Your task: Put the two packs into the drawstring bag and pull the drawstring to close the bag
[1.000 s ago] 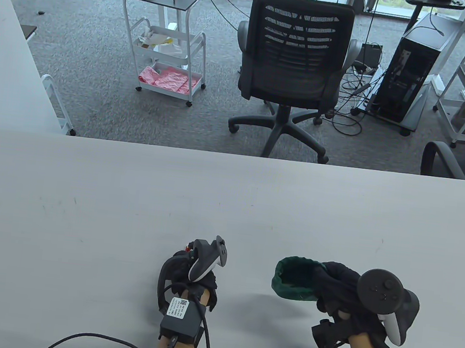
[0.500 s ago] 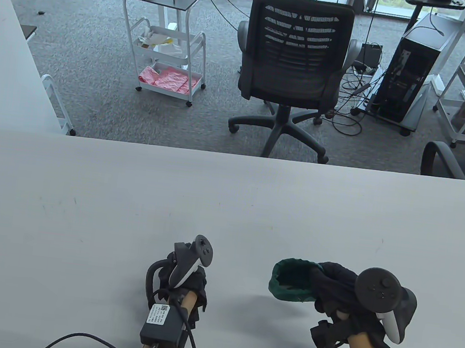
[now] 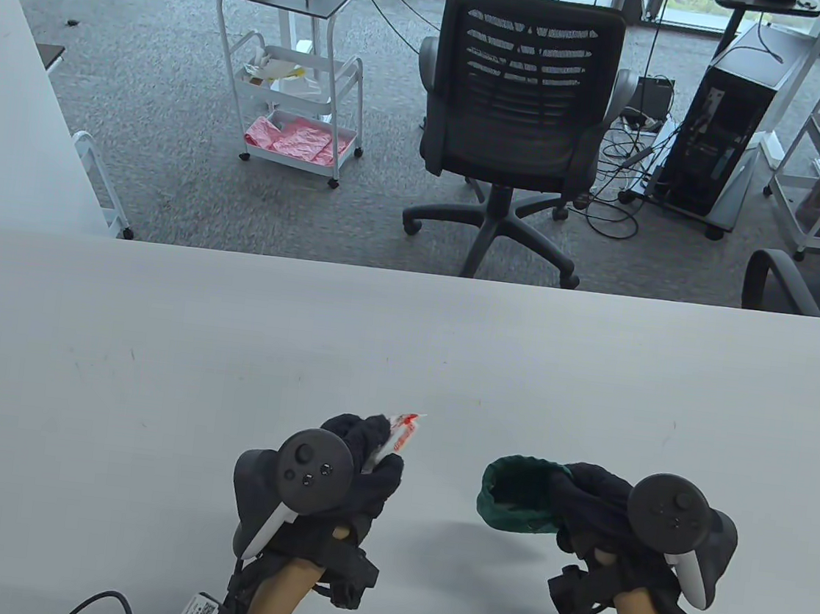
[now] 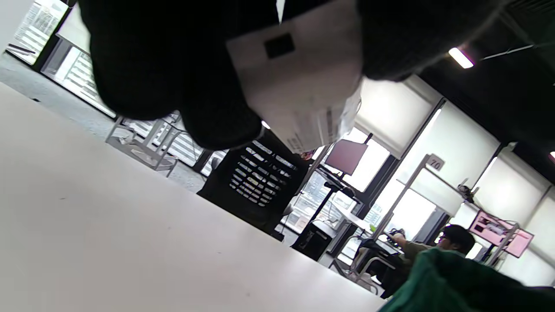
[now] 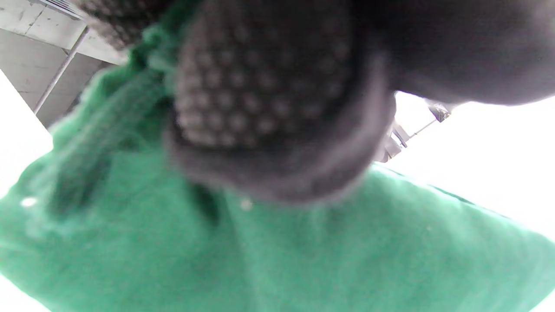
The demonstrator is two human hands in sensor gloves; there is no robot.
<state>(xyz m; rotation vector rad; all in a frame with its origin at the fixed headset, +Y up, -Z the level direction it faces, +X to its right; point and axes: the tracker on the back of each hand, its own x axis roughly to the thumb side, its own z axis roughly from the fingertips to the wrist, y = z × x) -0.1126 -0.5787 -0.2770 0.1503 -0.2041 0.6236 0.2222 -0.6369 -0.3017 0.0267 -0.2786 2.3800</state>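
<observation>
Left hand: the left hand (image 3: pixel 354 474) was raised over the near part of the table (image 3: pixel 150 381), its gloved fingers curled round a small white pack (image 3: pixel 395 435) with red print.
Pack: one end of it stuck out past the fingertips, pointing away from the person and a little towards the bag; from the left wrist view the pack (image 4: pixel 303 82) showed as a white wrapper with fine dark print, clamped between dark gloved fingers (image 4: pixel 173 73) above the tabletop.
Second pack: I could not see it anywhere on the table; whether it lay inside the bag I could not tell.
Right hand: the right hand (image 3: pixel 600 517) gripped the green bag (image 3: pixel 518 497) from its right side, fingers curled over the cloth.
Bag: its mouth stood open and faced left, towards the pack; the dark inside showed, but not what was in it. In the right wrist view a dotted glove fingertip (image 5: pixel 269 86) pressed against the green cloth (image 5: pixel 303 255), all of it blurred.
Pack and bag: near each other but apart, a strip of bare table between them; the pack was outside the bag.
Drawstring: I could not make it out.
Beyond the table: a black office chair (image 3: pixel 521 113) stood on the grey carpet, with a white trolley (image 3: pixel 294 87) to its left.
</observation>
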